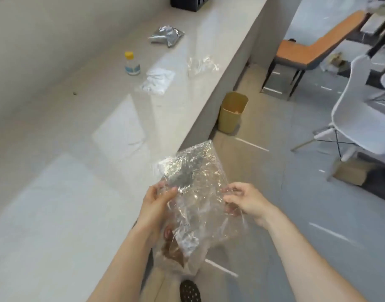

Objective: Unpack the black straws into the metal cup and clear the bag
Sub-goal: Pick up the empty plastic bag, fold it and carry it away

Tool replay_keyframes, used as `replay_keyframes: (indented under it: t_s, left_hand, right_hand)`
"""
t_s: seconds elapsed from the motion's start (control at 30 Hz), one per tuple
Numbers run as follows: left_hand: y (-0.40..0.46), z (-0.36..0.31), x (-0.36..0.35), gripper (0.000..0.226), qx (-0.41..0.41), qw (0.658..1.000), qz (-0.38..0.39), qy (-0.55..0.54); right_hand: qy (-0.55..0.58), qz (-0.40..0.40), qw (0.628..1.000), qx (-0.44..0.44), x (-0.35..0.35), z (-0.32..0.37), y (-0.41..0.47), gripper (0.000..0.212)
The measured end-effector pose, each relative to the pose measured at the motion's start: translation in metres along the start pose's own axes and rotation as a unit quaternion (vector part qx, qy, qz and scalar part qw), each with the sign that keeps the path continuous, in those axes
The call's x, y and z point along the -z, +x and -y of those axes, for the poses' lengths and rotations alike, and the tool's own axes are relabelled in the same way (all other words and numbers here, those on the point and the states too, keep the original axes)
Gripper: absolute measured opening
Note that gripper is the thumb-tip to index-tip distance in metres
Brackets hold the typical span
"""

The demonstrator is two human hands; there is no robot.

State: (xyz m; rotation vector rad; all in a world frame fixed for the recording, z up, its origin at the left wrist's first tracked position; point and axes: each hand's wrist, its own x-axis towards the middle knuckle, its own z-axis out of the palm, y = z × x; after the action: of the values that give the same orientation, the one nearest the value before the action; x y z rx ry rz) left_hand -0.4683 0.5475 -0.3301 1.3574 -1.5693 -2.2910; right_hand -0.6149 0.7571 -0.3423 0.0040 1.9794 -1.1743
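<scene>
A crinkled clear plastic bag [198, 192] hangs in the air just past the counter's front edge. My left hand [156, 205] grips its left side, fingers wrapped over the film. My right hand [246, 201] pinches its right edge between thumb and fingers. A dark shape shows through the film in the bag's upper part; I cannot tell if it is straws. No metal cup is in view.
The pale counter [78, 171] runs along the left, bearing a yellow-capped bottle [131, 63], a white packet [157, 80], a clear wrapper [201, 65] and a silver pouch [166, 36]. On the floor stand a yellow bin [232, 112], an orange chair [305, 51] and a white chair [361, 118].
</scene>
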Motion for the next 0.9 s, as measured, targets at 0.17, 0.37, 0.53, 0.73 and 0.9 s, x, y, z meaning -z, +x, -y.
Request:
replay_keyframes:
  t_s: [0.17, 0.37, 0.53, 0.73, 0.9]
  left_hand:
    - [0.029, 0.117, -0.012, 0.064, 0.155, 0.985, -0.046, 0.061]
    - [0.07, 0.24, -0.011, 0.039, 0.244, 0.957, -0.131, 0.089]
    - [0.112, 0.304, -0.003, 0.017, 0.29, 0.946, -0.132, 0.057]
    - [0.149, 0.347, 0.012, 0.029, 0.343, 0.933, -0.107, 0.027]
    - [0.156, 0.366, 0.018, 0.032, 0.325, 0.938, -0.113, 0.039]
  right_hand:
    - [-0.017, -0.026, 0.994, -0.106, -0.012, -0.089, 0.058, 0.039]
    - [-0.086, -0.08, 0.981, -0.151, -0.064, -0.18, 0.113, 0.037]
    - [-0.099, -0.055, 0.983, -0.144, -0.1, -0.226, 0.159, 0.026]
    - [-0.122, 0.044, 0.985, -0.114, -0.137, -0.247, 0.204, 0.051]
    - [-0.166, 0.077, 0.976, -0.12, -0.159, -0.256, 0.23, 0.065]
